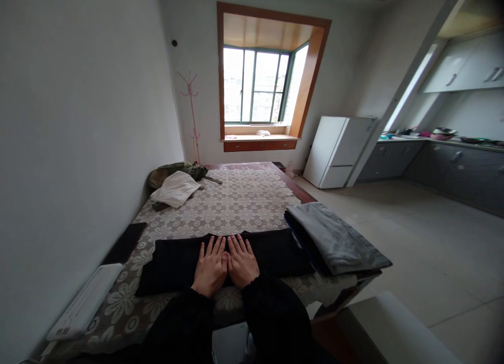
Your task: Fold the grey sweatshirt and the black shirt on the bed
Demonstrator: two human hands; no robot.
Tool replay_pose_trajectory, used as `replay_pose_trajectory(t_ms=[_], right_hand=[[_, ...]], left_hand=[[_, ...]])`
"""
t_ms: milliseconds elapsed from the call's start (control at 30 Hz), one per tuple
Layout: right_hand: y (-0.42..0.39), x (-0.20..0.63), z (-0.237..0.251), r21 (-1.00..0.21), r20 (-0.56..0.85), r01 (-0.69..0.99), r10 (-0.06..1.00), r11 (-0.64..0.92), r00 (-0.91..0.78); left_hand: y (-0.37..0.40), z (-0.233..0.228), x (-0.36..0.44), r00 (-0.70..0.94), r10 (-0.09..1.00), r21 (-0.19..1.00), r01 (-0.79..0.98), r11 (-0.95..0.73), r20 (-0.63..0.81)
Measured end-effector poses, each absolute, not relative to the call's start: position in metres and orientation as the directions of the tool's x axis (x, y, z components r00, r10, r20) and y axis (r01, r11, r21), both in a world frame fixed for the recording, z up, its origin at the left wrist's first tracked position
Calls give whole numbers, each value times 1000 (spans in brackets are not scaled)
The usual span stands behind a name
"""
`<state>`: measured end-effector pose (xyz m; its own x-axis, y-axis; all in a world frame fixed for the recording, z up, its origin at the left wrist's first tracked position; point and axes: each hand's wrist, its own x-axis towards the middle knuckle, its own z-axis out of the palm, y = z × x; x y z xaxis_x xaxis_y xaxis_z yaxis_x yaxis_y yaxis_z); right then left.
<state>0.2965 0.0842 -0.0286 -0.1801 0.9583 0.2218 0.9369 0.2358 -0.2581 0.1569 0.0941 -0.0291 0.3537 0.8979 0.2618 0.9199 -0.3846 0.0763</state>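
A black folded garment (173, 261), perhaps trousers, lies as a long strip across the near part of the table. My left hand (211, 267) rests flat on its middle, palm down, fingers pointing away from me. Right beside it my right hand (241, 261) lies palm down too, the thumbs touching. Neither hand grips the cloth. At the right end of the black strip sits a stack of folded clothes with a grey garment (334, 238) on top; dark blue and black edges show beneath it.
A floral tablecloth (236, 196) covers the table. Against the left wall are a white power strip-like device (88, 298), a dark flat object (126, 243), a white cloth (175, 189) and a green bag (189, 169). A pale seat or box (397, 327) stands at the near right.
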Motion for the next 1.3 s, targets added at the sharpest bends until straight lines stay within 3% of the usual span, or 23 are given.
replay_pose_trajectory(t_ms=[400, 633, 833, 1300], right_hand=[[83, 298, -29, -256, 236, 939, 957, 230, -171], [85, 298, -31, -298, 233, 946, 971, 127, -57], [88, 300, -38, -287, 236, 946, 968, 151, -83], [89, 302, -40, -294, 228, 941, 968, 169, -102]], left_hand=[[92, -20, 158, 341, 915, 101, 924, -368, 213], [93, -29, 161, 313, 907, 44, 940, -338, 281], [98, -42, 169, 287, 912, -6, 954, -299, 294], [92, -35, 166, 312, 903, 0, 945, -326, 294]])
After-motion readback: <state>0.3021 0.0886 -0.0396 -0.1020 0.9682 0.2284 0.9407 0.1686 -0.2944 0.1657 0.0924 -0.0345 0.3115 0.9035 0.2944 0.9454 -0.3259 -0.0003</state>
